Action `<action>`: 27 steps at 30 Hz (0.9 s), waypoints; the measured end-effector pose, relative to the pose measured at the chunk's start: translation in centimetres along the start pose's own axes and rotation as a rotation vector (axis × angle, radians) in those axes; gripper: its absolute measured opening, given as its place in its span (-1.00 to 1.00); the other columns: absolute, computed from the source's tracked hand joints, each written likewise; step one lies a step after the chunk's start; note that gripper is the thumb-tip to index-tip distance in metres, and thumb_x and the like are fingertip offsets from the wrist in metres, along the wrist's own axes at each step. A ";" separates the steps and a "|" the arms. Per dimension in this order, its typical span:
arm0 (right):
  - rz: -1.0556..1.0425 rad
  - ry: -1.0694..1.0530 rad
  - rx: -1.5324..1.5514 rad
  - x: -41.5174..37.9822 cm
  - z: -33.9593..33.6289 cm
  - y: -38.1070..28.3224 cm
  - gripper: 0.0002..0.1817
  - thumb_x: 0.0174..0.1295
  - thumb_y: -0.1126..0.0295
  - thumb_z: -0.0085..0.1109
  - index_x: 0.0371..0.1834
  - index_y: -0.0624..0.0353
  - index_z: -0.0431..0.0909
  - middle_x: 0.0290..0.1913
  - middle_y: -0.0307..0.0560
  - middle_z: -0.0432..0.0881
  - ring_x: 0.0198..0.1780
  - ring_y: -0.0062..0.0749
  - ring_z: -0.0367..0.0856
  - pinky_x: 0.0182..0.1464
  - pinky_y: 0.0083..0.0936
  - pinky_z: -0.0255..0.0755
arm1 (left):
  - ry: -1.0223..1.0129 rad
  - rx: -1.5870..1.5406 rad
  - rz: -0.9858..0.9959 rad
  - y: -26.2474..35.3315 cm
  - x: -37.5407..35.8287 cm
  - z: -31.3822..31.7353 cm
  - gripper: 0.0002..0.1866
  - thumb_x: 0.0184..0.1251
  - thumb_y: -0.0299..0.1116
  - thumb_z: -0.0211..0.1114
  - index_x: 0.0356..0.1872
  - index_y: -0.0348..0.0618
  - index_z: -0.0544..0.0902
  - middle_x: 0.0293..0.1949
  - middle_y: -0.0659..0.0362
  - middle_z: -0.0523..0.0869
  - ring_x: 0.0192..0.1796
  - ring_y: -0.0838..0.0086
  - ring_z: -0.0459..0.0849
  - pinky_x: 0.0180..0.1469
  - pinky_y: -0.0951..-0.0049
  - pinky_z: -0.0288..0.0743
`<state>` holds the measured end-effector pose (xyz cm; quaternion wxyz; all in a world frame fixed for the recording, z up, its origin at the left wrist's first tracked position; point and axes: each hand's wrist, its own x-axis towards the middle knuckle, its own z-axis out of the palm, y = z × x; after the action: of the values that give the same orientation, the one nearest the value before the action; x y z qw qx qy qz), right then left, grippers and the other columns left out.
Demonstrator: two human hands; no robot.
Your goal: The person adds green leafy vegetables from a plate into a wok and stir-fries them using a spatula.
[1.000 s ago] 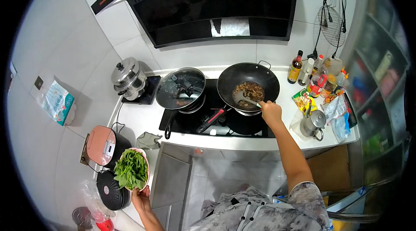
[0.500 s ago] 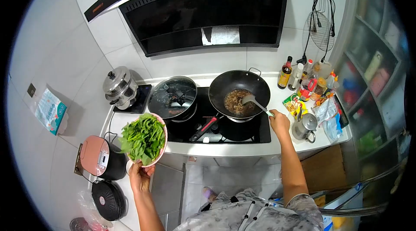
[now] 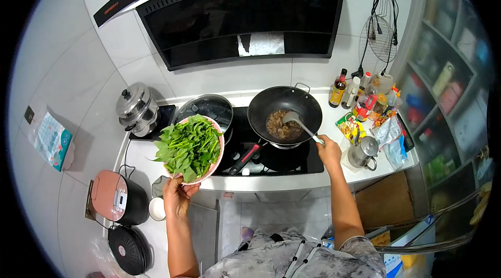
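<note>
My left hand point(image 3: 176, 198) grips the near rim of a pink bowl point(image 3: 213, 164) heaped with green leafy vegetables point(image 3: 188, 146), held in the air over the left side of the black stove point(image 3: 271, 158). My right hand point(image 3: 329, 151) holds the handle of a metal spatula point(image 3: 296, 122) whose blade rests in the black wok point(image 3: 284, 109). Brown cooked food point(image 3: 279, 126) lies in the wok's bottom. The bowl hides part of a lidded pan point(image 3: 206, 108) on the left burner.
A steel pot point(image 3: 136, 108) stands at the back left. Sauce bottles point(image 3: 360, 92), packets and a steel kettle point(image 3: 362, 151) crowd the counter right of the stove. A pink rice cooker point(image 3: 112, 197) and a black appliance point(image 3: 128, 249) sit low on the left. A range hood point(image 3: 245, 12) hangs above.
My left hand has lifted the bowl of greens from low on the left up and rightwards over the stove. My right hand has drawn the spatula back slightly within the wok.
</note>
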<state>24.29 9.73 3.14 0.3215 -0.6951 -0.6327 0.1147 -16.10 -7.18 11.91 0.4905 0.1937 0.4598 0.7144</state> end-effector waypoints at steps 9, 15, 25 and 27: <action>-0.080 -0.025 -0.199 -0.1 1.9 -0.1 -0.80 0.01 0.36 0.22 -0.25 0.01 0.60 -0.43 0.01 0.63 -0.32 -0.08 0.62 -0.27 -0.22 0.46 | -0.075 0.049 -0.042 -1.0 2.5 3.0 -0.65 0.16 -0.38 0.10 -0.10 -0.44 0.41 -0.34 -0.08 0.66 -0.42 0.24 0.71 -0.36 0.39 0.70; -0.014 -0.007 -0.126 -0.5 1.6 0.0 -0.78 0.04 0.36 0.21 -0.19 0.02 0.60 -0.38 0.10 0.64 -0.25 0.02 0.60 -0.22 -0.18 0.45 | -0.126 0.066 -0.078 -1.0 3.0 4.3 -0.67 0.19 -0.41 0.06 -0.09 -0.46 0.38 -0.34 -0.12 0.66 -0.43 0.23 0.71 -0.36 0.37 0.70; 0.060 0.166 0.039 -0.4 1.0 1.0 -0.76 0.07 0.32 0.20 -0.15 -0.01 0.58 -0.35 0.10 0.64 -0.25 0.03 0.60 -0.24 -0.20 0.44 | -0.143 0.052 -0.040 -1.1 3.7 4.9 -0.65 0.18 -0.43 0.04 -0.08 -0.50 0.36 -0.33 -0.15 0.64 -0.44 0.19 0.71 -0.41 0.40 0.70; 0.072 0.174 0.065 -0.4 1.2 1.0 -0.76 0.07 0.32 0.20 -0.15 -0.01 0.58 -0.34 0.10 0.64 -0.25 0.04 0.60 -0.24 -0.20 0.44 | -0.129 0.045 -0.045 -1.0 3.7 5.1 -0.66 0.17 -0.44 0.04 -0.09 -0.50 0.36 -0.33 -0.15 0.64 -0.43 0.19 0.71 -0.41 0.42 0.70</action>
<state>24.37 9.67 1.53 0.3936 -0.7138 -0.5730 0.0858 -13.52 -1.46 12.93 0.5306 0.2399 0.4475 0.6787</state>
